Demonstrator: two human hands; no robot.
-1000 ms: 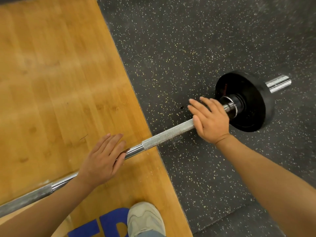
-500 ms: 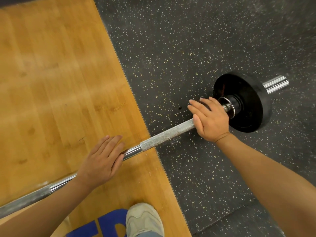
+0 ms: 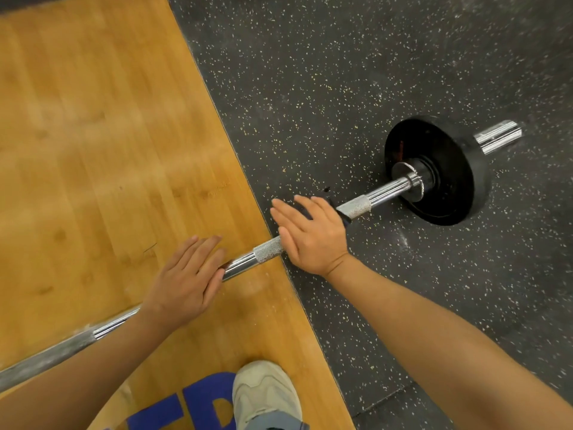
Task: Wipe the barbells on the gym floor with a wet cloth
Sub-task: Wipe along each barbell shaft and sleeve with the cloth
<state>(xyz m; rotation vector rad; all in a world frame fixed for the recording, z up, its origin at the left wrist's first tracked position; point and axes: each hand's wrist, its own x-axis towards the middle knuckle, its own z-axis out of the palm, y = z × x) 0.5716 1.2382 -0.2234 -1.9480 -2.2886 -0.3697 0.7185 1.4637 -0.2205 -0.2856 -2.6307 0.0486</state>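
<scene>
A chrome barbell (image 3: 384, 190) lies on the floor, running from lower left to upper right, with a black plate (image 3: 465, 169) on its right sleeve. My right hand (image 3: 310, 237) lies over the knurled part of the bar with straight fingers and presses a dark cloth (image 3: 344, 218) against it. Only the cloth's edges show from under the hand. My left hand (image 3: 183, 287) rests flat on the smooth part of the bar, fingers straight, a short way left of the right hand.
The bar crosses from a wooden platform (image 3: 93, 150) onto speckled black rubber flooring (image 3: 341, 72). My pale shoe (image 3: 263, 395) stands on the platform near the bottom edge, beside blue lettering (image 3: 201, 405).
My right hand has slid left along the bar with the cloth, from beside the plate's collar to near the platform edge. The left hand has stayed in place.
</scene>
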